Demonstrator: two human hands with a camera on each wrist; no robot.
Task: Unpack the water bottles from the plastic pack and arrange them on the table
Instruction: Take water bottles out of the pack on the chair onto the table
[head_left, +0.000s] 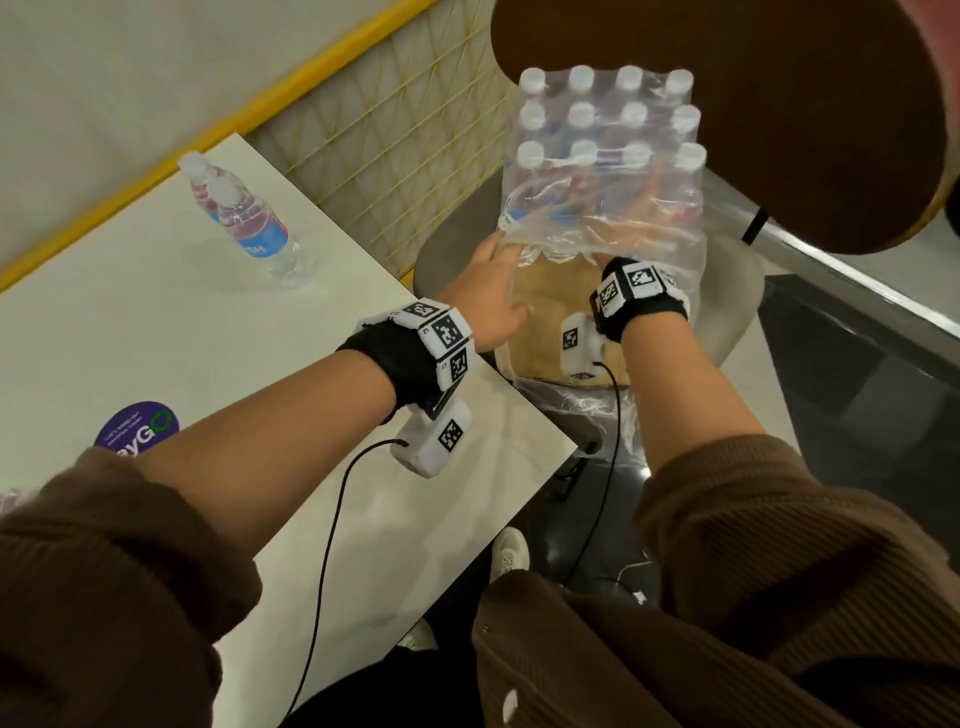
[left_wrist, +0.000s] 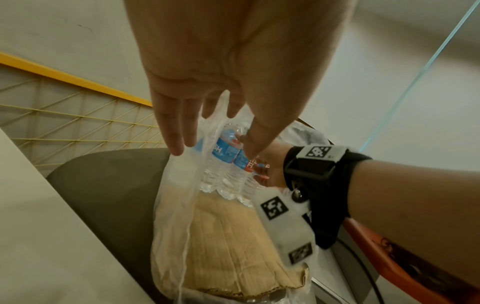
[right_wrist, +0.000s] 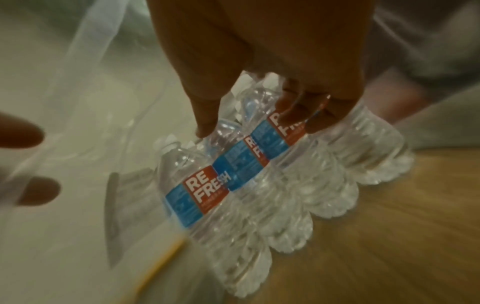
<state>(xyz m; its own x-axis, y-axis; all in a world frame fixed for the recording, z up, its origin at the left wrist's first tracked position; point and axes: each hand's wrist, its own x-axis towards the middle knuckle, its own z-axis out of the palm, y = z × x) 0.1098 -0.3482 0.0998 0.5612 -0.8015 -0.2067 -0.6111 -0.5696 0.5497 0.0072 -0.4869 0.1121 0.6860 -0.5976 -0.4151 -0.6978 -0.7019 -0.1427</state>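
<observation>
Here our right hand (right_wrist: 259, 67) reaches into the torn plastic pack (head_left: 608, 171) on the chair (head_left: 457, 228), its fingers curled round a bottle (right_wrist: 283, 131) labelled "REFRESH" in red and blue. Only the head view shows two bottles (head_left: 244, 218) standing on the table (head_left: 130, 332), while our left hand (left_wrist: 233, 72) pinches the wrap's loose edge, other fingers straight.

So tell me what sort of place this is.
Probably a café or canteen seating area, though that is a guess. A white table with a round promotional sticker, a moulded chair holding the bottle pack, and a yellow-railed partition suggest it.
</observation>
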